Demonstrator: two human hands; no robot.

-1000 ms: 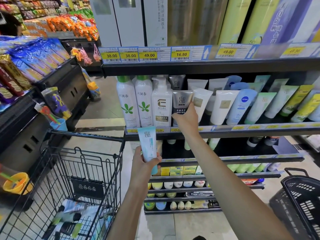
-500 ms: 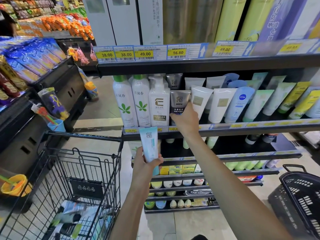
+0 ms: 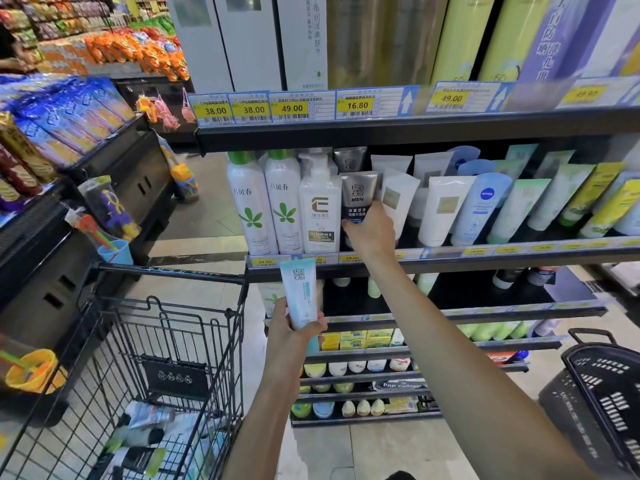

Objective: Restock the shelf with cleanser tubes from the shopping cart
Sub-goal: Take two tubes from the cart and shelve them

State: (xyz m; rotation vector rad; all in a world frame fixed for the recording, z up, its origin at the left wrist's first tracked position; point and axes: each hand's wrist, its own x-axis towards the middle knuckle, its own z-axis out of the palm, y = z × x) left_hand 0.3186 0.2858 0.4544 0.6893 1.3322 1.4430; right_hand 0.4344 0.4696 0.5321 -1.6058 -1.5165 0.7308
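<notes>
Reaching up and forward with my arm nearly straight, my right hand (image 3: 370, 233) curls round the lower end of the grey MEN tube (image 3: 358, 199), which stands upright on the shelf (image 3: 485, 252) between the pump bottle (image 3: 319, 209) and a white tube (image 3: 398, 199). My left hand (image 3: 294, 332), held lower with the elbow bent, grips a pale blue cleanser tube (image 3: 301, 292) upright above the shopping cart (image 3: 166, 341). My right palm hides the grey tube's cap, and the tubes lying in the cart are blurred.

Both forearms are bare — no sleeve shows on either. The left hand (image 3: 291, 332) and right hand (image 3: 372, 233) wear no gloves, rings or watch.
</notes>
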